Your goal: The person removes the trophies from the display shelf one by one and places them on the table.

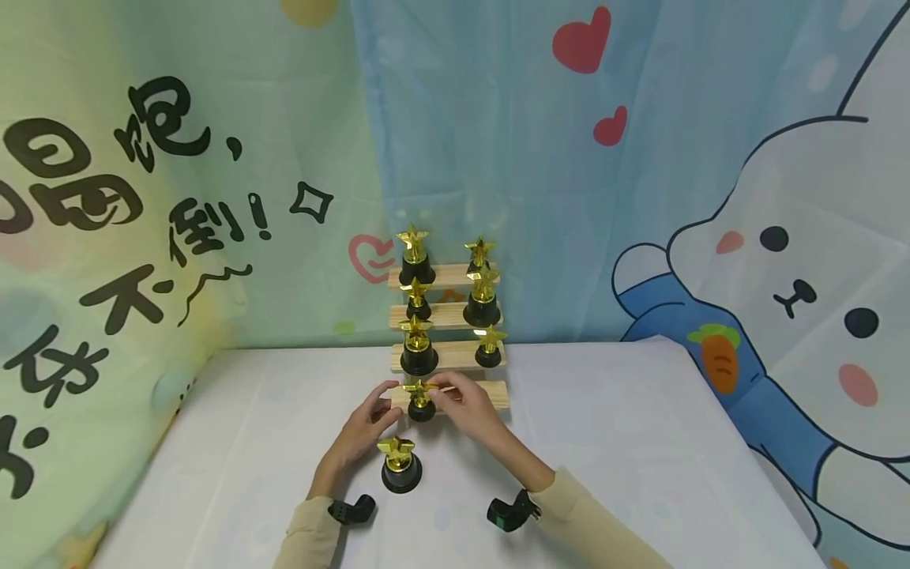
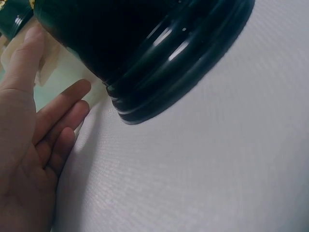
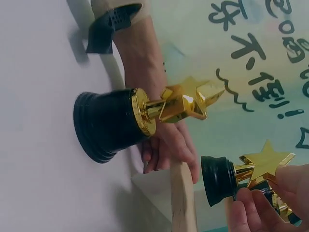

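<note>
While my right hand (image 1: pixel 464 405) is pinching the star of a small golden trophy with a round black base (image 1: pixel 421 405), low in the frame's centre at the lowest pale wooden step (image 1: pixel 494 393), my left hand (image 1: pixel 364 427) is keeping thumb and fingers apart by its left end (whether touching, I cannot tell). Below, a larger black-and-gold star trophy (image 1: pixel 400 468) is standing on white cloth (image 1: pixel 611 442).

You have eight gold star trophies (image 1: pixel 401 474): two on each of the three far wooden shelves (image 1: pixel 451 357), one on the nearest of the four shelves, one on the surface (image 1: pixel 604 442). You show two hands (image 1: pixel 465 405) and two wrist cameras (image 1: pixel 351 510); the backdrop (image 1: pixel 462 118) has two solid red hearts (image 1: pixel 581 43) on the right.
</note>
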A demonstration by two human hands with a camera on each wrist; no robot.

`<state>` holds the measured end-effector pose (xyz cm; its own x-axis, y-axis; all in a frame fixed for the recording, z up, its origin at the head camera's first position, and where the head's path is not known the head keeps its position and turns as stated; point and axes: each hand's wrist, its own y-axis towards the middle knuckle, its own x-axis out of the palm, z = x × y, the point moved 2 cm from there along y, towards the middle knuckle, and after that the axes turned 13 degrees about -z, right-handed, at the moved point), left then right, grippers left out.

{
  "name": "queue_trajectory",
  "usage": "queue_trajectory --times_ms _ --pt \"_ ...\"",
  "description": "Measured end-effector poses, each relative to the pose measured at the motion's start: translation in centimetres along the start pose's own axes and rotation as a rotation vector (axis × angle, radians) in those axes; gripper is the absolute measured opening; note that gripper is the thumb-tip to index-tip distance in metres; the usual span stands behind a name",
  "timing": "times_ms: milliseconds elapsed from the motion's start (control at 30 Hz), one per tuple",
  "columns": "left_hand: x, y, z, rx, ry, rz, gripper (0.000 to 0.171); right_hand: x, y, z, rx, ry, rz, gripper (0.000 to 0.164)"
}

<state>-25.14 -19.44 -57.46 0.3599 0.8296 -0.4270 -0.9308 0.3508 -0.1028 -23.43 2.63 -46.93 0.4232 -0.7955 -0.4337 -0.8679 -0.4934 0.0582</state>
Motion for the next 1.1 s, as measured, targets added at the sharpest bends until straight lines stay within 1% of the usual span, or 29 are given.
queue_trajectory --times_ms 133,300,400,567,700,833,1000,1100 --pt "0.1 0.0 0.0 0.002 0.003 0.003 0.055 -0.4 -1.2 0.1 -0.005 -0.012 -0.008 0.020" --pt "0.0 0.0 0.1 0.001 -0.003 0.007 0.055 -0.9 -2.5 0.4 -0.008 0.024 -0.032 0.022" --pt "0.0 0.0 0.2 -0.005 -0.003 0.007 0.056 -1.1 -3.3 0.7 -0.015 0.041 -0.056 0.022" --pt "0.2 0.0 0.1 -0.014 -0.004 0.010 0.057 -1.3 -4.6 1.5 -0.041 0.026 -0.097 0.025" --pt "0.3 -0.1 0.1 -0.014 -0.002 0.011 0.059 -1.3 -5.7 2.0 -0.019 0.019 -0.119 0.025" --pt "0.4 -0.2 0.1 -0.012 0.009 0.011 0.059 -1.1 -6.7 2.4 0.022 0.050 -0.132 0.025" --pt "0.3 -0.1 0.2 0.009 0.021 0.016 0.059 -0.9 -7.4 2.8 0.019 0.074 -0.128 0.025" --pt "0.2 -0.1 0.2 0.007 0.024 0.016 0.060 -0.6 -7.6 3.1 0.020 0.073 -0.130 0.024"
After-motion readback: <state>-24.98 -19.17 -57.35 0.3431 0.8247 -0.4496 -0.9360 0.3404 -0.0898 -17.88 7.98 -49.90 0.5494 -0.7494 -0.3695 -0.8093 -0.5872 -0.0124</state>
